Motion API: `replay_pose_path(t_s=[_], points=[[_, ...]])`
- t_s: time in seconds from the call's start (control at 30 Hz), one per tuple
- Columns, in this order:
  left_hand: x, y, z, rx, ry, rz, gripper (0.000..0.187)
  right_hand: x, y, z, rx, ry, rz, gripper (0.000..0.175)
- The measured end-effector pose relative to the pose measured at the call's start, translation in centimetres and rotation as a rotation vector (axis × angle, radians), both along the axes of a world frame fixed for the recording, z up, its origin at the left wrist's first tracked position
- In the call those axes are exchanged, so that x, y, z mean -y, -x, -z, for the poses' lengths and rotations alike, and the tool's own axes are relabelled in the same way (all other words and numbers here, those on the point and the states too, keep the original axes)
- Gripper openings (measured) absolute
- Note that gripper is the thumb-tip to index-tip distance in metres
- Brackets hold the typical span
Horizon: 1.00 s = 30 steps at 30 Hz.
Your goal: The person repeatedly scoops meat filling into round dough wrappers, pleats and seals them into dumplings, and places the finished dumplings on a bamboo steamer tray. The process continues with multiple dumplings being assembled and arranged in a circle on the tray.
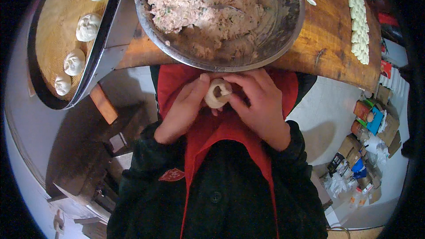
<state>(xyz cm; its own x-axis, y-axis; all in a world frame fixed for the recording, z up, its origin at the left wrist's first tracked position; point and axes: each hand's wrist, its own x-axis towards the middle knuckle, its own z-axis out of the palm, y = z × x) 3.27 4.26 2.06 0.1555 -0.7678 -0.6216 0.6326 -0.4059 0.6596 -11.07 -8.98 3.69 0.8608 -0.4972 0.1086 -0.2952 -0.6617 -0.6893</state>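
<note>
Between my two hands is a dough bun [217, 98] with its top partly open and a pleated rim. My left hand [187, 104] cups it from the left, thumb near the rim. My right hand [257, 101] pinches the dough edge with thumb and forefinger on the right. Just beyond them, a large metal bowl [212, 68] holds minced meat filling [199, 10] with green bits; a thin utensil seems to be partly sunk in it. Several pleated buns [88, 27] sit spaced along a round steamer tray [54, 51] at the upper left.
The bowl stands on a wooden table [318, 51]. A row of dough pieces [359, 30] lies along its right side, with small dough scraps [310, 0] nearer the bowl. Cardboard and plastic litter [357, 162] is heaped on the floor at right. A wooden block [103, 103] juts out below the steamer.
</note>
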Motion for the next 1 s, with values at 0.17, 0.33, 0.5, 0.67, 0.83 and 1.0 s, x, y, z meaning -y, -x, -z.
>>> replay_pose_path(t_s=[0.17,0.33,0.5,0.67,0.83,1.0], points=[[0.3,-0.2,0.2,0.133,-0.121,0.112,0.056,-0.3,-0.3,-0.8,-0.013,0.040,-0.124,0.022],[0.5,0.6,0.6,0.604,0.009,0.086,0.059,-0.5,-1.0,-0.9,0.030,0.014,-0.074,0.023],[0.9,0.1,0.7,0.679,0.008,0.112,0.064,-0.7,-0.6,-1.4,0.005,0.017,-0.106,0.022],[0.7,0.0,1.7,0.577,-0.095,0.120,0.062,-1.0,-0.7,-0.3,-0.066,0.019,-0.096,0.022],[-0.5,1.5,1.3,0.365,0.174,-0.014,0.059,-0.9,-0.4,-0.6,-0.031,-0.025,-0.059,0.019],[-0.2,0.9,1.3,0.310,0.026,0.059,0.063,-0.8,-0.5,-0.7,-0.026,0.005,-0.135,0.020]])
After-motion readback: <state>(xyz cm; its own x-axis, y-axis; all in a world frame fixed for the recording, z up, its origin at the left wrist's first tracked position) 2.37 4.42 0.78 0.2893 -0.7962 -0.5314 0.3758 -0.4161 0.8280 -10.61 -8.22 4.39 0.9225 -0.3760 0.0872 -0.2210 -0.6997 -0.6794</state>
